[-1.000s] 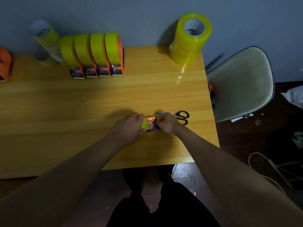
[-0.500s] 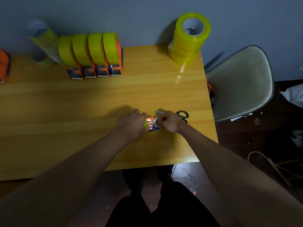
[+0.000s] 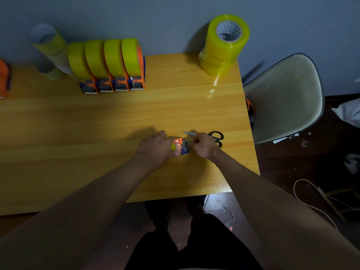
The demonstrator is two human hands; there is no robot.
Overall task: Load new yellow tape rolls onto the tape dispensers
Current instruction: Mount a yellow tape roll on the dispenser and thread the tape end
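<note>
From the head view, a person is standing at a wooden bench [image 3: 58,133] and looking down at both hands. The left hand [image 3: 155,148] is lying over a tape dispenser [image 3: 182,146] near the front right part of the bench. Its fingers are curling round the dispenser and holding it. A bit of yellow tape roll [image 3: 173,146] is peeking out from under this hand. The right hand [image 3: 203,145] is sitting just beside the dispenser's blue and orange end. Its fingers are curled tight and seem to be pinching something thin at that end, but it is too small to tell what.

Black scissors [image 3: 215,137] are lying on the bench right behind the right hand, with the blade poking out to the left.

At the back of the bench, four loaded dispensers [image 3: 111,63] are standing side by side in a row, each with a yellow roll on it. To the right of them, a stack of rolls [image 3: 224,47] is standing near the back corner. At the back left, some tubes [image 3: 48,47] are leaning by the wall. An orange thing [image 3: 3,78] is sitting at the far left edge.

A pale chair [image 3: 284,98] is standing next to the right side of the bench.
</note>
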